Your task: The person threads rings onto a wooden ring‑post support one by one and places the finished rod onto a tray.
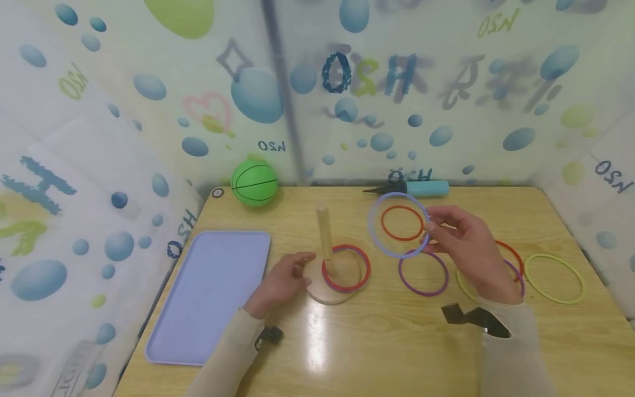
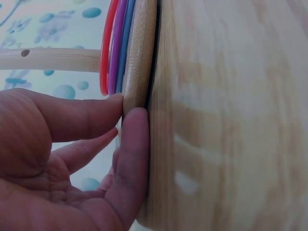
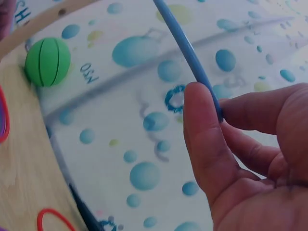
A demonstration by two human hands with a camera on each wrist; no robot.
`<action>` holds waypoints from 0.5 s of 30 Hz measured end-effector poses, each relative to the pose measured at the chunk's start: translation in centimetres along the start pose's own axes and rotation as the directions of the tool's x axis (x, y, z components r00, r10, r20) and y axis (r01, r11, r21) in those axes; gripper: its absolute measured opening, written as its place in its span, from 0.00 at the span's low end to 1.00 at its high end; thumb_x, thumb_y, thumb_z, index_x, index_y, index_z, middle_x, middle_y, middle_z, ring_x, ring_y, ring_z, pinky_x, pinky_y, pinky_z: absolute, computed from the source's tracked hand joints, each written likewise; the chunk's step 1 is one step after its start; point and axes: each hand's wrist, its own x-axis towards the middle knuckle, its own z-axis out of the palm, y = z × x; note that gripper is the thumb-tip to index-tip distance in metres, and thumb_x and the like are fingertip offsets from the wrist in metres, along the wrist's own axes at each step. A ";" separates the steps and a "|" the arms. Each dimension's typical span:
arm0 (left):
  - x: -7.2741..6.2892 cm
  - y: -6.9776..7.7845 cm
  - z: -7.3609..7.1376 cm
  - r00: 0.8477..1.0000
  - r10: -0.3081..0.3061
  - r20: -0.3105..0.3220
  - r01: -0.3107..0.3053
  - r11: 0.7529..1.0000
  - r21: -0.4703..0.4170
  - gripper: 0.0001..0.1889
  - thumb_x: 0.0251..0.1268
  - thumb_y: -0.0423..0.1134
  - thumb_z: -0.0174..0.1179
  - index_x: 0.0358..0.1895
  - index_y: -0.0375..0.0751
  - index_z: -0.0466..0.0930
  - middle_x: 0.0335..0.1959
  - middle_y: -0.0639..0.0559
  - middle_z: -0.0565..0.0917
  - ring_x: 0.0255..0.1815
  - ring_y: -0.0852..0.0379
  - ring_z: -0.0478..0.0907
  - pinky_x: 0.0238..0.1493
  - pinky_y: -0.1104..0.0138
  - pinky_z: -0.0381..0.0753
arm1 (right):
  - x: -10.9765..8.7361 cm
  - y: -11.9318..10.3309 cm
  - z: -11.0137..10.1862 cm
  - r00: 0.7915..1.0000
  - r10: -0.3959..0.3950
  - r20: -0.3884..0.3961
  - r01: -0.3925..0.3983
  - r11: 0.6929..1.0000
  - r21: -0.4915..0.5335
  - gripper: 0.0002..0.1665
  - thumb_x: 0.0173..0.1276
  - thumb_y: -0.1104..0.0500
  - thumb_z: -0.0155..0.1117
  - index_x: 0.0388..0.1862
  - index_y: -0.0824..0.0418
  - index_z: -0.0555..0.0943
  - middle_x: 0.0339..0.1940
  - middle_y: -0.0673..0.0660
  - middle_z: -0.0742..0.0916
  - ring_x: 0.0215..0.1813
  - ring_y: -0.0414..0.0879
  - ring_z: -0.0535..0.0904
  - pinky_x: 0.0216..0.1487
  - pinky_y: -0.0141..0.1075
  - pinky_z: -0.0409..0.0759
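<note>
My right hand [image 1: 468, 242] pinches a blue ring [image 1: 373, 234] between thumb and fingers and holds it up above the table. In the right wrist view the ring [image 3: 185, 45] is partly out of frame. My left hand [image 1: 283, 284] pinches the edge of a round wooden base [image 1: 324, 296] with an upright peg [image 1: 324, 234]. Around the peg lie a red ring [image 2: 107, 48], a purple ring [image 2: 115, 53] and a blue ring [image 2: 125, 43], stacked on the base. A smaller-looking red ring [image 1: 403, 239] shows through the held ring.
Right of the base lie a purple ring [image 1: 430, 294] and a yellow-green ring [image 1: 555, 301]; more rings lie partly behind my right hand. A lavender tray [image 1: 213, 292] sits at left. At the back are a green ball [image 1: 254, 183] and a blue hand pump [image 1: 426, 188].
</note>
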 end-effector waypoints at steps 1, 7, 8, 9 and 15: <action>0.0 0.0 0.0 1.000 -0.002 0.001 0.002 1.000 -0.003 0.33 0.59 0.27 0.71 0.70 0.50 0.81 0.60 0.40 0.80 0.46 0.52 0.80 0.51 0.57 0.82 | 0.0 -0.4 0.3 1.000 -0.010 0.001 0.010 1.000 0.016 0.18 0.77 0.59 0.67 0.62 0.62 0.82 0.45 0.52 0.87 0.39 0.43 0.90 0.43 0.40 0.91; 0.1 0.0 0.0 1.000 -0.009 0.000 0.009 1.000 -0.009 0.33 0.60 0.28 0.71 0.71 0.52 0.80 0.59 0.41 0.81 0.47 0.52 0.79 0.53 0.56 0.82 | -0.3 -2.5 2.6 0.999 -0.034 -0.028 0.036 0.994 0.107 0.18 0.76 0.61 0.68 0.62 0.63 0.82 0.44 0.53 0.87 0.37 0.43 0.89 0.42 0.41 0.91; 0.1 0.0 0.0 1.000 -0.010 -0.001 0.010 1.000 -0.009 0.33 0.60 0.28 0.71 0.71 0.52 0.80 0.59 0.42 0.81 0.47 0.52 0.79 0.53 0.55 0.82 | -0.3 -2.7 3.0 0.999 -0.038 -0.029 0.041 0.992 0.123 0.18 0.76 0.61 0.68 0.62 0.63 0.82 0.44 0.53 0.87 0.37 0.43 0.89 0.42 0.41 0.91; 0.1 0.0 0.0 1.000 -0.010 -0.001 0.010 1.000 -0.006 0.33 0.61 0.28 0.71 0.71 0.52 0.80 0.59 0.42 0.81 0.47 0.52 0.79 0.54 0.56 0.81 | -0.3 -3.0 3.3 0.999 -0.045 -0.025 0.048 0.988 0.145 0.17 0.76 0.62 0.67 0.62 0.62 0.82 0.44 0.53 0.87 0.37 0.43 0.89 0.42 0.41 0.91; 0.0 -0.1 0.0 1.000 -0.022 -0.002 0.021 1.000 -0.009 0.33 0.61 0.29 0.71 0.71 0.53 0.80 0.58 0.43 0.81 0.47 0.52 0.79 0.53 0.56 0.81 | 0.7 -3.7 5.8 0.996 -0.093 -0.006 0.092 0.970 0.223 0.15 0.76 0.65 0.66 0.60 0.61 0.82 0.43 0.54 0.87 0.39 0.43 0.89 0.43 0.43 0.91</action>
